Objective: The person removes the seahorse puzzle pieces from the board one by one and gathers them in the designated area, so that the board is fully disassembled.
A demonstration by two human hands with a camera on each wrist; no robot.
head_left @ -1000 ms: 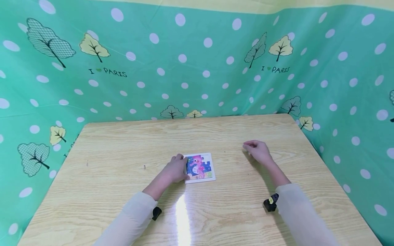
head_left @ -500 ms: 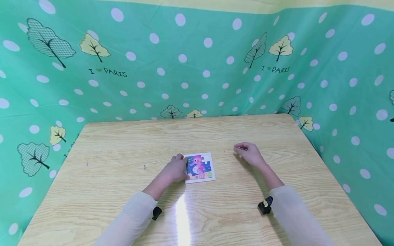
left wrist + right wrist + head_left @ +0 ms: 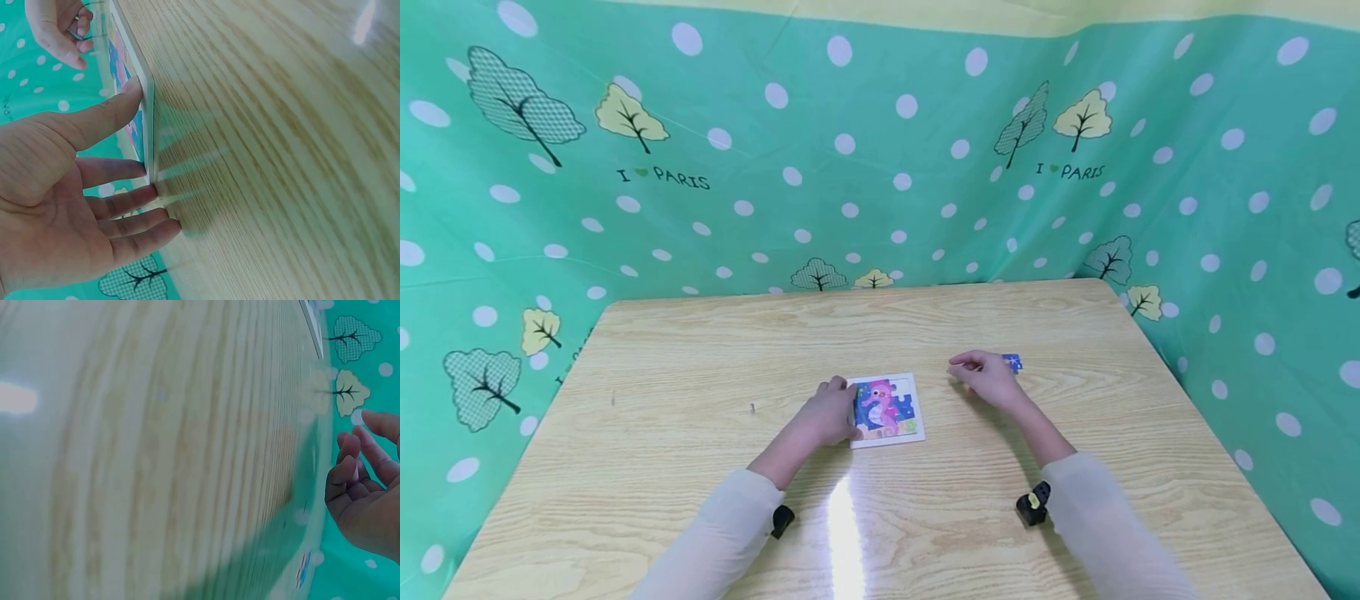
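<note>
A small square puzzle board [image 3: 887,409] with a pink seahorse picture lies flat near the middle of the wooden bench [image 3: 700,467]. The left hand [image 3: 827,414] rests against the board's left edge, its grip open: the left wrist view shows the fingers [image 3: 122,201] straight and spread, their tips touching the white rim of the board [image 3: 141,81], with the thumb laid along that edge. To the right of the board, and apart from it, the right hand [image 3: 987,377] hovers just over the bench with its fingers loosely curled; in the right wrist view the fingers [image 3: 347,470] bend inward around nothing, so this grip is open as well. Just behind that hand a small blue puzzle piece [image 3: 1012,362] lies on the bench, partly hidden by the hand. A green curtain [image 3: 880,167] with white dots and leaf trees hangs around the bench on three sides.
</note>
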